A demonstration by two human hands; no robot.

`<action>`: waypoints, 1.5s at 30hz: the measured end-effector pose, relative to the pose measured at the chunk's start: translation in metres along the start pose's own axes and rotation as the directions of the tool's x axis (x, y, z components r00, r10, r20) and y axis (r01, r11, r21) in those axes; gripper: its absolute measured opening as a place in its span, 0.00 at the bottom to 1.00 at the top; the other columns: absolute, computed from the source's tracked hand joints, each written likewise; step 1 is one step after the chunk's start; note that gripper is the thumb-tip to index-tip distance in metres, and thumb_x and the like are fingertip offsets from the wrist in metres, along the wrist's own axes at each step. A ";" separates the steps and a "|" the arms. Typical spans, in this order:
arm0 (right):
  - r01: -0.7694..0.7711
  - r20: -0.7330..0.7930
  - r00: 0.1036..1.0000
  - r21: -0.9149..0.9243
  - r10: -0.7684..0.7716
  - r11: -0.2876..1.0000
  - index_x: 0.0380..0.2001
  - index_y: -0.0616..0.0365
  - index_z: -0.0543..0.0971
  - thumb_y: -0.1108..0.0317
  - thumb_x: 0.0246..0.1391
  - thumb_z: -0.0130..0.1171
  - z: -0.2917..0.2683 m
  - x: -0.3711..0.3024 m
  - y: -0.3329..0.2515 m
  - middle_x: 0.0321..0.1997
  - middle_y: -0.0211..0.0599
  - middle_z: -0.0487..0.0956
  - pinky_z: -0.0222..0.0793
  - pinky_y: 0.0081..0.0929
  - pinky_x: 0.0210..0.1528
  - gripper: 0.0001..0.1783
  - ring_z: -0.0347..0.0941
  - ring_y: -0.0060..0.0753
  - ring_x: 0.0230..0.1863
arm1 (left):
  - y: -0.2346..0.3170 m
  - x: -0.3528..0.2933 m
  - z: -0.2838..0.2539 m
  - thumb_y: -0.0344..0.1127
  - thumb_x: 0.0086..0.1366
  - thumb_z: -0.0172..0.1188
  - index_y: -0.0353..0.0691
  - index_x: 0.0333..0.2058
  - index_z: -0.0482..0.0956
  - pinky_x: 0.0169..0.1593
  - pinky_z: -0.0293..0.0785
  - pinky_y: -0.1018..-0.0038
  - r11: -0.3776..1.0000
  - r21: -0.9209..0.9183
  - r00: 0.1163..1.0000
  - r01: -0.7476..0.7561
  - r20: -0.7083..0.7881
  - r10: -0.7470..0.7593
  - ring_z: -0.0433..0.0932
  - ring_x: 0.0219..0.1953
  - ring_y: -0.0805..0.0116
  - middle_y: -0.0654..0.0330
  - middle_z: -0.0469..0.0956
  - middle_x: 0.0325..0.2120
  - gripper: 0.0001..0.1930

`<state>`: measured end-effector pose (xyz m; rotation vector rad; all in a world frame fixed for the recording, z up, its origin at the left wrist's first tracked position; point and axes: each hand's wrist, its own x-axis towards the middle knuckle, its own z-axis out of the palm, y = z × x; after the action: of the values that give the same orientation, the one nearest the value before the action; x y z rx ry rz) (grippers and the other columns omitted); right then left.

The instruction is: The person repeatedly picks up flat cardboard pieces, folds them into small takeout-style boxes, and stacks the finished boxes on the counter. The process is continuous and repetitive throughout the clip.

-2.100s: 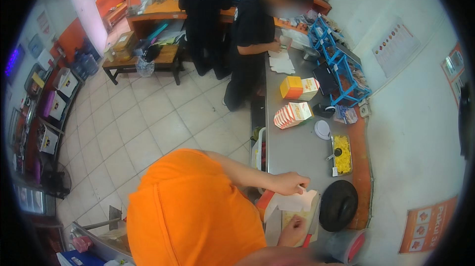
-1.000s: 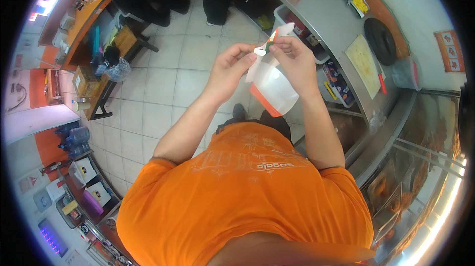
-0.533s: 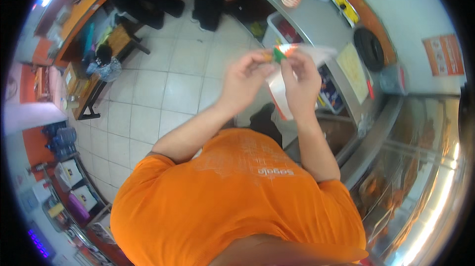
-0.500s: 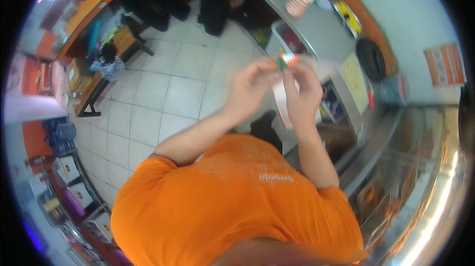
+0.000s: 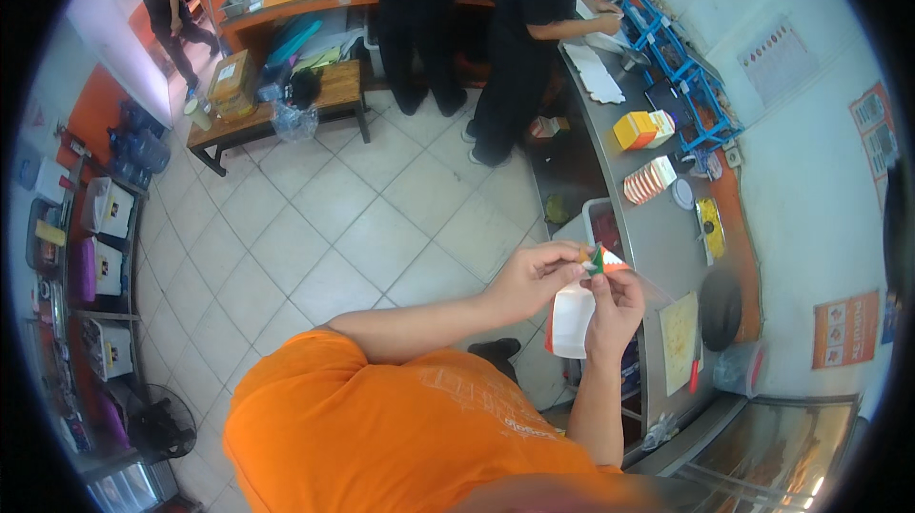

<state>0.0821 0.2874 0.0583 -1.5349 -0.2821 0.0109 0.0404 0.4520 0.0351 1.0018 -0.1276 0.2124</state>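
Note:
A folding paper food box (image 5: 572, 315), white inside with orange and green printing outside, is held up between my two hands at the near edge of the counter. My left hand (image 5: 538, 277) pinches a flap at the box's top edge, fingers closed. Wrapped round the right side of the box is my right hand (image 5: 615, 311), its thumb near the green corner. The fingertips of both hands almost meet at that corner. Whether the flap is tucked in is too small to tell.
A steel counter (image 5: 610, 146) on the right carries a stack of striped cartons (image 5: 650, 180), a yellow box (image 5: 637, 131), a cutting board (image 5: 679, 337) and a red-handled knife (image 5: 694, 378). Co-workers in black (image 5: 524, 46) stand ahead. A wooden bench (image 5: 329, 93) stands at far left.
The view has swung, so more of the room ahead shows and my hands appear lower and further right. Both hands still hold the paper box, which now shows more of its white inside.

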 end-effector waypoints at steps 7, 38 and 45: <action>-0.035 0.034 0.999 0.063 0.033 0.997 0.47 0.65 0.81 0.79 0.62 0.67 -0.004 0.016 0.014 0.44 0.37 0.85 0.76 0.24 0.50 0.11 0.81 0.26 0.44 | 0.005 0.008 -0.002 0.26 0.71 0.62 0.29 0.46 0.84 0.55 0.80 0.68 0.984 0.127 0.992 -0.121 -0.013 0.124 0.83 0.54 0.62 0.52 0.85 0.50 0.09; 0.096 -0.110 0.990 0.041 -0.091 0.995 0.49 0.66 0.82 0.77 0.65 0.66 0.058 0.040 0.012 0.45 0.35 0.85 0.75 0.23 0.52 0.11 0.80 0.24 0.45 | 0.033 0.036 -0.037 0.32 0.72 0.63 0.31 0.44 0.84 0.48 0.80 0.71 0.939 0.305 0.974 -0.158 -0.110 0.200 0.84 0.45 0.67 0.54 0.84 0.45 0.10; 0.074 -0.200 0.978 0.085 -0.055 0.994 0.46 0.64 0.83 0.77 0.63 0.68 0.014 0.026 -0.004 0.42 0.31 0.85 0.74 0.21 0.48 0.10 0.79 0.19 0.42 | 0.017 0.060 0.007 0.27 0.68 0.66 0.31 0.43 0.85 0.46 0.81 0.73 0.904 0.323 0.960 -0.281 0.101 0.263 0.85 0.43 0.67 0.55 0.86 0.44 0.08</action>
<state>0.1041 0.3058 0.0667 -1.4221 -0.1708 -0.1765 0.0949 0.4615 0.0649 1.3294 -0.2903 0.4751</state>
